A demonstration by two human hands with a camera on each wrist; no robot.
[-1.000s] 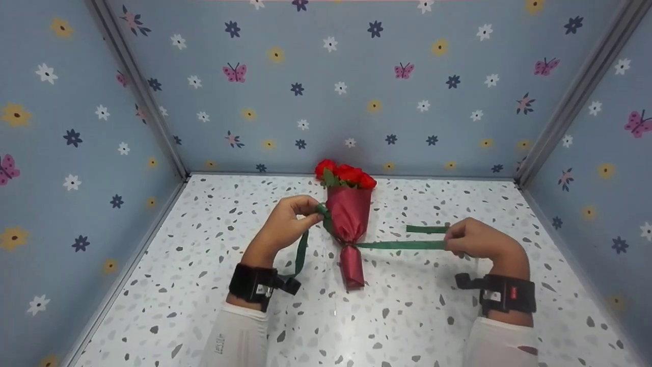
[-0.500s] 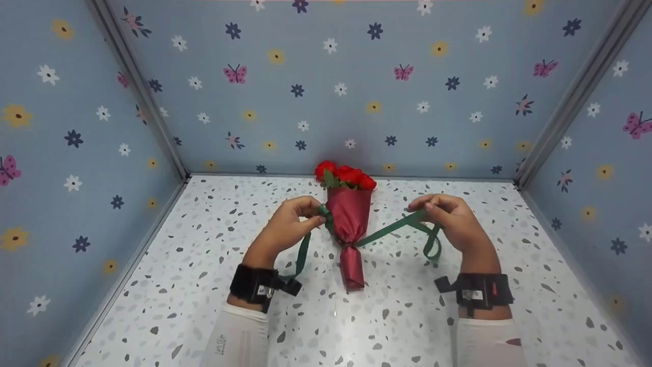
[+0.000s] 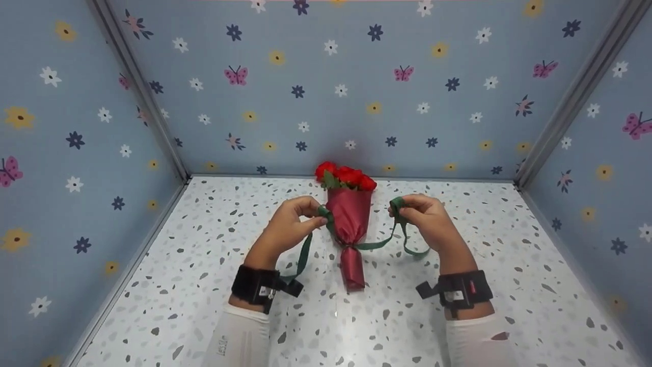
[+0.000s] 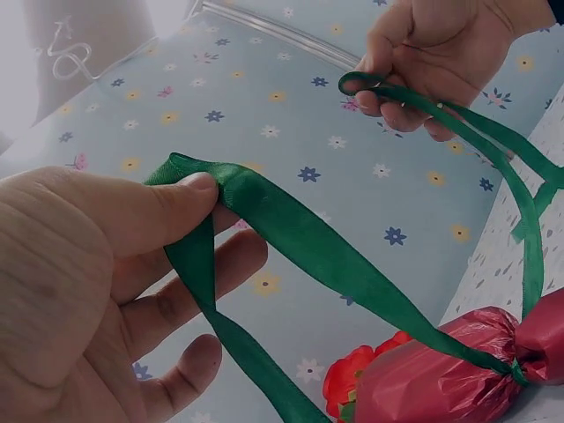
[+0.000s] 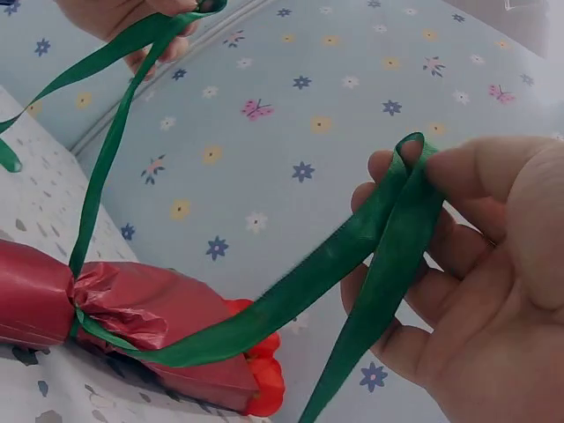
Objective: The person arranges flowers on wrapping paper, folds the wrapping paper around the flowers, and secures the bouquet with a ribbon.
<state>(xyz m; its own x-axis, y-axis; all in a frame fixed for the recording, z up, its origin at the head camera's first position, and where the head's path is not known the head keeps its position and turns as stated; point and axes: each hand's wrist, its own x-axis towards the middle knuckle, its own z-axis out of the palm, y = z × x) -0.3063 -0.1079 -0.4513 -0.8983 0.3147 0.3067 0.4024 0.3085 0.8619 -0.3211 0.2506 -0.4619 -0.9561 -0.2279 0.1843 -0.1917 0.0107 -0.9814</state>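
Note:
A bouquet of red roses (image 3: 349,174) in dark red wrapping (image 3: 349,211) lies on the speckled table, blooms toward the back wall. A green ribbon (image 4: 308,242) circles its gathered neck, one length running out to each side. My left hand (image 3: 295,221) pinches the left length in a fold between thumb and index finger, and its tail hangs below. On the other side my right hand (image 3: 425,216) pinches a loop of the right length (image 5: 401,220) between thumb and fingers, its tail dangling. Both hands are raised beside the wrapping, one on each side.
The white speckled table (image 3: 214,326) is enclosed by blue walls (image 3: 351,71) printed with flowers and butterflies. The back wall stands just behind the blooms. Black camera straps (image 3: 254,286) are on both wrists.
My right hand has moved left toward the bouquet, and the right ribbon length has gone from taut to slack and folded into a loop. The left hand has hardly moved.

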